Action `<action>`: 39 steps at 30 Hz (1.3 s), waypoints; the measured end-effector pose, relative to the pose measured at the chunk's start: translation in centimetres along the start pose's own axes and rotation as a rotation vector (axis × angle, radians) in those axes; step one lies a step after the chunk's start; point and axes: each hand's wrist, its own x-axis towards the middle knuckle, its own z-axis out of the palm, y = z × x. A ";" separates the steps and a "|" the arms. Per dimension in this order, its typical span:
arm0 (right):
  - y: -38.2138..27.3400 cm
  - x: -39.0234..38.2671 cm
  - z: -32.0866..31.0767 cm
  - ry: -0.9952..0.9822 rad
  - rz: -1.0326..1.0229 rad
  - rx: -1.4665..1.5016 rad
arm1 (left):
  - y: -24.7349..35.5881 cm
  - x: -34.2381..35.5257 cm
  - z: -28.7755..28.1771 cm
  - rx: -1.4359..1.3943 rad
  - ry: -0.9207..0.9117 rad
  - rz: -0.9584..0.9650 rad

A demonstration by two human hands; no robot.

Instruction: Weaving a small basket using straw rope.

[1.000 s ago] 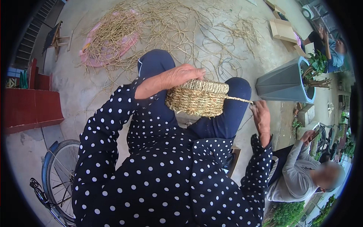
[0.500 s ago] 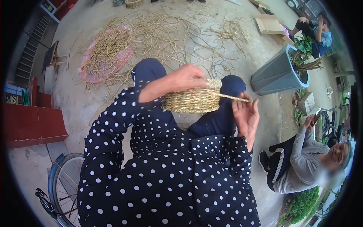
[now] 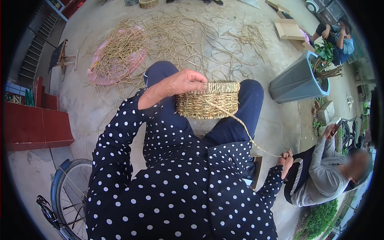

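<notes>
A small round woven straw basket [image 3: 208,102] rests between my knees, its side made of rows of braided cord. My left hand [image 3: 186,83] grips the basket's upper rim, thumb and fingers closed over the edge. From the lower right of the basket a straw cord [image 3: 249,133] runs down and to the right. Its far length is pinched in my right hand [image 3: 285,161], closed and held out beside my right hip. Between basket and hand the cord sags slightly.
Loose straw cord [image 3: 176,40] spreads over the concrete ahead, partly on a pink sheet [image 3: 136,58]. To the right stand a grey planter [image 3: 298,78] and a seated person [image 3: 320,172] holding a phone. A bicycle wheel [image 3: 70,196] and red block [image 3: 36,126] are at left.
My right hand has moved from beside the basket down and to the right, drawing the cord out longer. My left hand has shifted slightly left along the rim, and the basket looks turned.
</notes>
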 end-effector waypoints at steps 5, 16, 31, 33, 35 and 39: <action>9.2 -14.7 25.6 -0.445 -0.235 -0.655 | -0.6 1.2 0.2 -0.051 -0.077 -0.068; 20.2 -27.7 37.6 -1.435 -0.754 -1.239 | -0.3 2.5 -1.2 -0.362 -0.267 -0.208; 21.6 -28.9 37.4 -1.651 -1.021 -1.298 | 0.9 0.7 -1.1 -0.163 -0.202 -0.216; 21.6 -29.2 37.8 -1.751 -1.248 -1.428 | 0.2 0.8 -1.3 -0.191 -0.230 -0.205; 21.5 -28.9 37.7 -1.798 -1.323 -1.474 | -1.0 1.5 -1.4 -0.239 -0.295 -0.218; 21.4 -29.8 37.5 -1.851 -1.684 -1.634 | -1.4 1.9 -1.3 -0.241 -0.233 -0.207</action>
